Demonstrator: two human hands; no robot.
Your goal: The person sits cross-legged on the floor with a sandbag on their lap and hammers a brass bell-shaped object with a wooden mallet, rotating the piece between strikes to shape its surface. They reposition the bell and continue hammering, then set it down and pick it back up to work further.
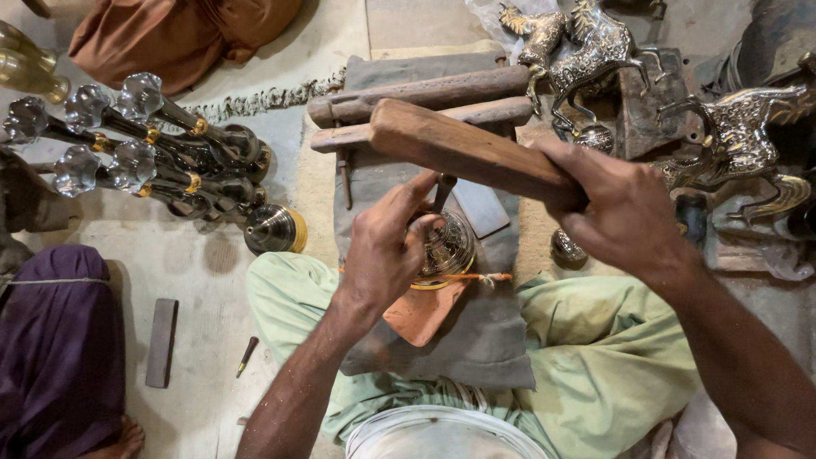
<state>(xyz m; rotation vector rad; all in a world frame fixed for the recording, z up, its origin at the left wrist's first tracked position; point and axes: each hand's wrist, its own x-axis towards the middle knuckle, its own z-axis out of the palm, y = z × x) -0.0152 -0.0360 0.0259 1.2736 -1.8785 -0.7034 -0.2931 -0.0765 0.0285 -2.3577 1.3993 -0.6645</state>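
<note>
Left hand (pixel 387 246) | round engraved brass piece (pixel 449 248) | right hand (pixel 620 212), wooden mallet (pixel 463 149)

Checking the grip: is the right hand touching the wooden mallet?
Touching. The head view shows the right hand wrapped around the end of the mallet.

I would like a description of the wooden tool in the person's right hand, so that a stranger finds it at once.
Start at the grey cloth pad on the person's lap. Above it the right hand grips a thick wooden mallet block, slanted over a small engraved metal piece that the left hand steadies. Unlike the two wooden bars lying flat behind it, it is raised and held.
</note>
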